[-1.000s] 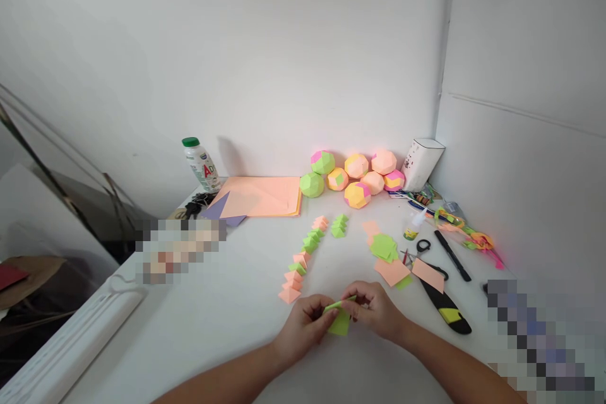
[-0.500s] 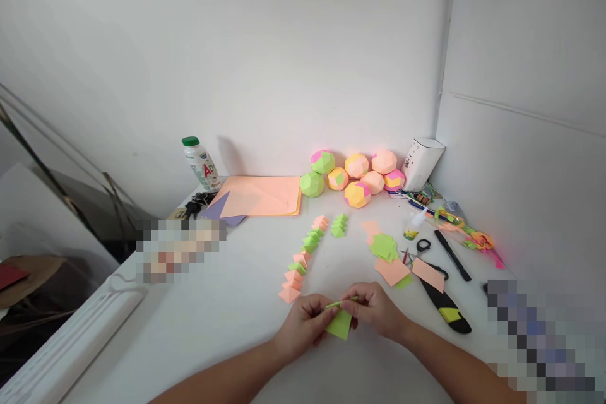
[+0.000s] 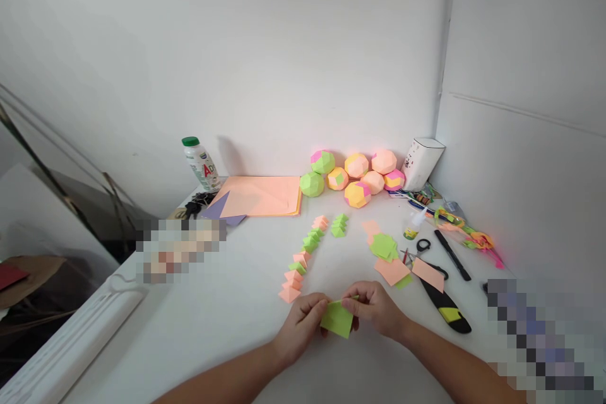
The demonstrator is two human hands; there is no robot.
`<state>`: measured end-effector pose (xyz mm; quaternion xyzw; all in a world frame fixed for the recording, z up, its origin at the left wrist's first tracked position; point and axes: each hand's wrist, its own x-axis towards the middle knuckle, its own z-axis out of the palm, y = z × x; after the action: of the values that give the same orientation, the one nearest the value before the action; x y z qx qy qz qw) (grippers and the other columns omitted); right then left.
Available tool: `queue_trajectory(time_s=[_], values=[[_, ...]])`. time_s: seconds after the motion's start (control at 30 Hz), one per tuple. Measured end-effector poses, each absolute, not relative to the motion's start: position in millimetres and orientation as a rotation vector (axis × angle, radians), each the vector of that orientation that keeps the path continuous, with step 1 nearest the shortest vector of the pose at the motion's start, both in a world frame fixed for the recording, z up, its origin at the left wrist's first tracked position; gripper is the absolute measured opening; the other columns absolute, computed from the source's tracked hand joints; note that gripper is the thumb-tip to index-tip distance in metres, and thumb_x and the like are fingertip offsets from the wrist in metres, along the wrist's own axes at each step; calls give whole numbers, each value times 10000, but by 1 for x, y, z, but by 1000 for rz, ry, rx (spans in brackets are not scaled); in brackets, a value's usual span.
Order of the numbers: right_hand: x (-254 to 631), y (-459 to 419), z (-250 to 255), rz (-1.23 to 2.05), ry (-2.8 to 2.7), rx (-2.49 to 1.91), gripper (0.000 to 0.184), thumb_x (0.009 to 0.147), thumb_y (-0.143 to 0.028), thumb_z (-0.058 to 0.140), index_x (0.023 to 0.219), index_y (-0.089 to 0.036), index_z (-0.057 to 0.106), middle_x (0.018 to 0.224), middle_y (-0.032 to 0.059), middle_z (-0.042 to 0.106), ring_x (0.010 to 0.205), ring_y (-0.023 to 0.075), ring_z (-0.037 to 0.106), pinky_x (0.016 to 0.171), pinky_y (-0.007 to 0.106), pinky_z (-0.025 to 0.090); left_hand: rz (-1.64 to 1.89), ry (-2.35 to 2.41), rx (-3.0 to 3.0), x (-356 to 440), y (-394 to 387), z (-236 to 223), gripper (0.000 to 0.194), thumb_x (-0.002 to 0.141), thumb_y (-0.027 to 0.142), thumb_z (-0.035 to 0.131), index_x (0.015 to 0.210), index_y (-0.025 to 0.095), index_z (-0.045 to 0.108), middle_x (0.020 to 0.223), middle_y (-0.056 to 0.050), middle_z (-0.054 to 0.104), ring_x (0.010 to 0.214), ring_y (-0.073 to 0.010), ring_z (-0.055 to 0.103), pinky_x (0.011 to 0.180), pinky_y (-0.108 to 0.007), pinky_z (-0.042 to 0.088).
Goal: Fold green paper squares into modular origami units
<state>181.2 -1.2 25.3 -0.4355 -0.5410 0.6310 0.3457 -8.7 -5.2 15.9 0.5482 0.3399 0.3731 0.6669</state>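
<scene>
Both of my hands pinch one small green paper square (image 3: pixel 337 319) just above the white table (image 3: pixel 213 322), near its front edge. My left hand (image 3: pixel 303 323) grips the left side, and my right hand (image 3: pixel 376 310) holds the top right edge with fingers curled. Just beyond my left hand runs a row of folded orange and green paper pieces (image 3: pixel 303 259). A loose pile of green and orange squares (image 3: pixel 386 255) lies beyond my right hand.
Several paper polyhedron balls (image 3: pixel 355 177) sit against the back wall beside a white box (image 3: pixel 421 163). Orange sheets (image 3: pixel 260 196) and a bottle (image 3: pixel 200 164) lie at the back left. A glue bottle (image 3: pixel 415 224), scissors (image 3: pixel 426 252), a black pen (image 3: pixel 452 255) and a black-yellow cutter (image 3: pixel 445 309) lie at the right.
The green square has turned from edge-on to face me more flatly between my fingers. My hands have stayed in the same spot.
</scene>
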Motion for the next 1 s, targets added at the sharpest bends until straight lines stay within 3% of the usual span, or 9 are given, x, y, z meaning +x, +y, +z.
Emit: queue_trajectory(time_s=[0.2,0.37,0.6,0.77,1.0], values=[[179,-3,26,1610,-1420,-1158,299,737,-427,670,723,-130,637,541,-3,606,452,124,572,451,233,465,860,724,1124,-4,-5,15,289,780,443,607,728,166,545,618,-13,619,556,-147,569,518,-249,423],[173,-9,23,1543,-1483,-1181,275,741,-410,660,703,-137,658,557,-4,590,471,124,572,472,238,483,864,656,1092,1,-7,16,289,775,422,620,692,180,486,617,-25,644,573,-176,625,545,-281,460],[176,-6,29,1471,-1470,-1203,252,738,-377,659,662,-137,651,537,-6,557,448,117,536,443,230,456,922,789,1056,-4,-4,9,330,726,426,661,632,168,477,541,40,504,469,-92,478,465,-218,389],[180,-4,29,1478,-1447,-1211,241,743,-370,644,679,-138,631,548,-6,554,455,115,528,452,232,454,957,732,982,-4,-3,11,281,747,417,647,732,182,494,698,17,542,550,-104,507,529,-242,430],[170,-10,32,1256,-1720,-1222,98,721,-221,585,672,-148,629,612,2,564,558,117,492,495,213,391,846,804,1247,-2,-6,4,308,763,417,616,655,156,493,555,37,463,505,-81,389,482,-208,300]])
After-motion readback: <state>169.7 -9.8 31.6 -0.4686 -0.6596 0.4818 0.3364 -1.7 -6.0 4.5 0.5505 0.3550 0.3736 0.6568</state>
